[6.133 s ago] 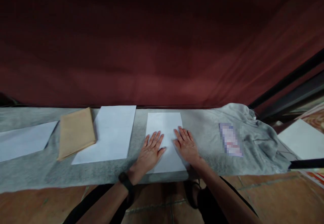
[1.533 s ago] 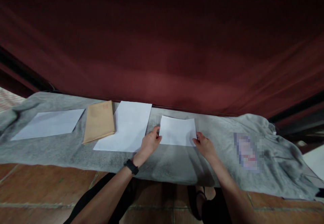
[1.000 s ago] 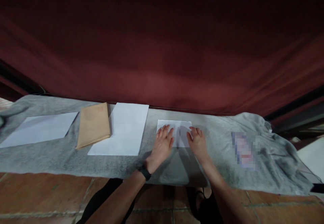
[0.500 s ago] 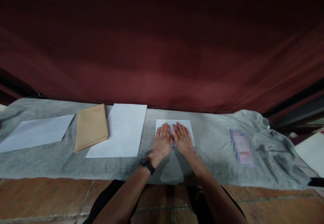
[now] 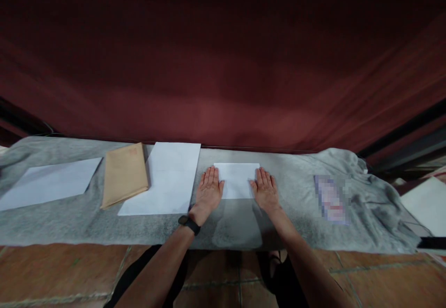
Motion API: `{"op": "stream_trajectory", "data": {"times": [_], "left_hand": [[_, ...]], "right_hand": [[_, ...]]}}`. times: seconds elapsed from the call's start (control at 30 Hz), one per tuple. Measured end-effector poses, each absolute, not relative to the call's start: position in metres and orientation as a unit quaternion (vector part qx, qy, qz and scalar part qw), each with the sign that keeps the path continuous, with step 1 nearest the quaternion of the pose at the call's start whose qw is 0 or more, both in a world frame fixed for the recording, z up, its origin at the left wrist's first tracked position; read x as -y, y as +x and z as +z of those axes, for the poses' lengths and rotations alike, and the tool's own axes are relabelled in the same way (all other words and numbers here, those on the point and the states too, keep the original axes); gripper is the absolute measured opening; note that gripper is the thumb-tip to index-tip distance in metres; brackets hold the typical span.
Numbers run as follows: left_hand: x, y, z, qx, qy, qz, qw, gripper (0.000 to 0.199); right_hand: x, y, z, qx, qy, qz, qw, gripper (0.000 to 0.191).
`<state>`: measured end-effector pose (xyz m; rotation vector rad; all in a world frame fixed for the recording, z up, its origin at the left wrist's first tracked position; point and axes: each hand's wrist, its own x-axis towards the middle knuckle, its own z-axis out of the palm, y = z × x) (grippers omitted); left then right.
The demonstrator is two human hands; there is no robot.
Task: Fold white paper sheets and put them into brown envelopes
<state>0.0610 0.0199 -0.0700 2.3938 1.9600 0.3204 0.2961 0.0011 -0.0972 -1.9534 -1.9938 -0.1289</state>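
Observation:
A small white sheet of paper (image 5: 238, 180), perhaps folded, lies flat on the grey cloth (image 5: 296, 192) before me. My left hand (image 5: 209, 188) rests flat over its left edge, fingers stretched out. Over the right edge lies my right hand (image 5: 265, 188), also flat, with its thumb apart and pointing inward. Neither hand grasps anything. A larger white sheet (image 5: 170, 178) is just left of my left hand, partly under a stack of brown envelopes (image 5: 125, 173).
Another white sheet (image 5: 52, 182) lies at the far left of the cloth. On the right is a blurred purple-pink item (image 5: 332, 201). A dark red curtain (image 5: 223, 89) hangs behind. A pale panel (image 5: 427, 206) stands at the right edge. Tiled floor (image 5: 62, 271) shows below.
My hands have slid apart from the middle of the small paper to its left and right edges, uncovering its centre. The other papers have stayed in place.

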Motion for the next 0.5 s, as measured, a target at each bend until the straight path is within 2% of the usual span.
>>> {"op": "stream_trajectory", "data": {"times": [0.17, 0.3, 0.4, 0.5], "left_hand": [[-0.008, 0.079, -0.068, -0.618, 0.773, 0.146, 0.001, 0.061], [0.009, 0.109, -0.077, -0.51, 0.847, 0.148, 0.029, 0.06], [0.013, 0.119, -0.084, -0.494, 0.857, 0.142, 0.038, 0.064], [0.01, 0.113, -0.084, -0.502, 0.853, 0.138, 0.042, 0.062]], "right_hand": [[0.004, 0.291, -0.09, 0.681, -0.705, -0.037, 0.194, 0.059], [0.005, 0.26, -0.082, 0.743, -0.638, 0.028, 0.201, 0.058], [0.005, 0.24, -0.082, 0.771, -0.602, 0.072, 0.194, 0.056], [0.005, 0.237, -0.085, 0.77, -0.606, 0.059, 0.19, 0.055]]}}
